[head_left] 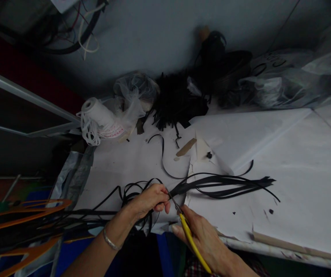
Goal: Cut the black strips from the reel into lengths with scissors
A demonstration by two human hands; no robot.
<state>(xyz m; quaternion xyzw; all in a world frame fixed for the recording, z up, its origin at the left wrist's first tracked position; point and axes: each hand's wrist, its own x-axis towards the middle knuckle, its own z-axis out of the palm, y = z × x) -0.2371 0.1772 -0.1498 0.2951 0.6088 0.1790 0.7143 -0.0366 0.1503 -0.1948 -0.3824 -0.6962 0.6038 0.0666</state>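
Observation:
My left hand (150,200) pinches a bundle of thin black straps (225,185) near the table's front edge. The straps fan out to the right over the white table sheet (298,173) and trail off to the left in loops. My right hand (205,238) grips yellow-handled scissors (191,240), and their blades meet the straps just right of my left fingers. A metal bangle sits on my left wrist.
A heap of cut black strap pieces (177,102) lies at the back, beside a white thread roll (98,115) and clear plastic bags (283,82). Orange-edged strips (24,215) lie at the lower left. A single curved black strap (163,154) rests mid-table.

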